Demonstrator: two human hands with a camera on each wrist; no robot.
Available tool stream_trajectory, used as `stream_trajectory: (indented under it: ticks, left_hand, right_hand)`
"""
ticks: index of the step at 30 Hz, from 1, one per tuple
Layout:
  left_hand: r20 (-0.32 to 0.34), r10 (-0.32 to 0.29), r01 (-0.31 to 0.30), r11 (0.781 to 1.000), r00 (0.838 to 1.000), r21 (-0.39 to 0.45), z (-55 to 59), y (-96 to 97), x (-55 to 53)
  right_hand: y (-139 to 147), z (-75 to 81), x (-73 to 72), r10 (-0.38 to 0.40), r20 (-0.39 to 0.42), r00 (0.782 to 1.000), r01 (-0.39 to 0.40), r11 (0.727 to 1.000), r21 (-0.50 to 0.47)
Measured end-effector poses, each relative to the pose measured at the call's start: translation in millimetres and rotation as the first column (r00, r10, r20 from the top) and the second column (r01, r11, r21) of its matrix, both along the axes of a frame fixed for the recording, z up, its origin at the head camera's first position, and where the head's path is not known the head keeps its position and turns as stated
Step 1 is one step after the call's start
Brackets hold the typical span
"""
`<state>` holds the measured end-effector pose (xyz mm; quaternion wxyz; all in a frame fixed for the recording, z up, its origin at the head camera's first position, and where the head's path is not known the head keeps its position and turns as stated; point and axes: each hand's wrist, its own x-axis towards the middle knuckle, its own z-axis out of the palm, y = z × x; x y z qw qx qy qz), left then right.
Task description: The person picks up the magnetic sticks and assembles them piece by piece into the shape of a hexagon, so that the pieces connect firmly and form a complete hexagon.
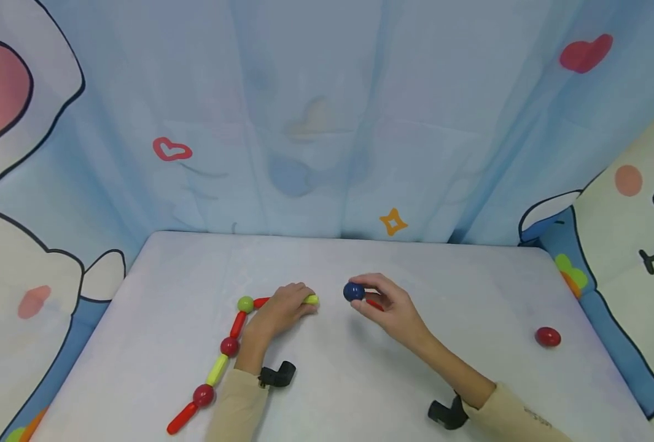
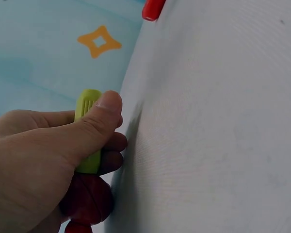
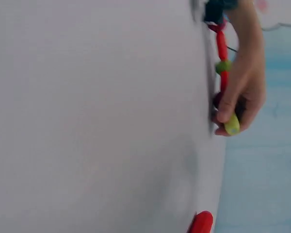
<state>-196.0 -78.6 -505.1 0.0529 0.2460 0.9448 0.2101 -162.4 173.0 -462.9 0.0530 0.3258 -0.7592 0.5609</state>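
Observation:
My left hand (image 1: 285,307) pinches a yellow-green rod (image 2: 88,111) between thumb and fingers. That rod is the end piece of a bent chain of rods and balls. Just below it in the left wrist view is a dark red ball (image 2: 89,198), which the hand covers in the head view. A light green ball (image 1: 245,304) sits at the chain's bend. Across a gap, my right hand (image 1: 390,310) holds a blue ball (image 1: 354,291) in its fingertips. A red rod (image 1: 374,304) shows beside that ball, partly behind the fingers; whether they are joined, I cannot tell.
The chain's other leg runs toward the near left: red balls (image 1: 203,395), a yellow rod (image 1: 217,370) and a red end rod (image 1: 182,418). A loose red ball (image 1: 548,337) lies far right on the white table (image 1: 443,270). A blue curtain (image 1: 327,184) hangs behind.

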Motion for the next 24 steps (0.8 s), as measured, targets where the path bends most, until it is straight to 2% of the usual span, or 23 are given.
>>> stream_trajectory:
  ticks: [2, 5, 8, 13, 16, 18, 24]
  left_hand:
    - [0.001, -0.001, 0.001, 1.0, 1.0, 0.002, 0.6, -0.4, -1.3]
    - [0.01, -0.012, 0.011, 1.0, 1.0, 0.008, 0.7, -1.0, -2.1]
    - [0.01, -0.012, 0.012, 1.0, 1.0, 0.004, 0.6, -3.1, -2.2]
    - [0.0, -0.015, 0.015, 1.0, 1.0, -0.001, 1.0, -4.8, -2.8]
    - [0.001, -0.022, 0.022, 1.0, 1.0, 0.005, 1.1, -5.2, -3.1]
    - [0.005, -0.023, 0.022, 1.0, 1.0, 0.01, 0.4, -5.1, -3.5]
    - [-0.001, -0.029, 0.029, 1.0, 1.0, 0.011, -0.8, -4.0, -3.1]
  right_hand:
    - [-7.1, -4.4, -8.7, -0.053, 0.057, 0.997, 0.055, 0.998, -0.033]
    - [-16.0, -17.8, -18.2, -0.097, 0.124, 0.987, 0.098, 0.995, 0.0]
    - [-24.9, -30.4, -23.5, -0.11, 0.2, 0.974, 0.102, 0.993, 0.05]
    - [-38.1, -40.9, -28.1, -0.144, 0.302, 0.942, 0.106, 0.984, 0.14]
    - [-44.9, -43.0, -28.7, -0.169, 0.319, 0.933, 0.114, 0.976, 0.183]
    - [-49.8, -35.0, -25.6, -0.189, 0.327, 0.926, 0.123, 0.97, 0.21]
    - [-53.1, -36.5, -26.6, -0.211, 0.321, 0.923, 0.128, 0.957, 0.261]
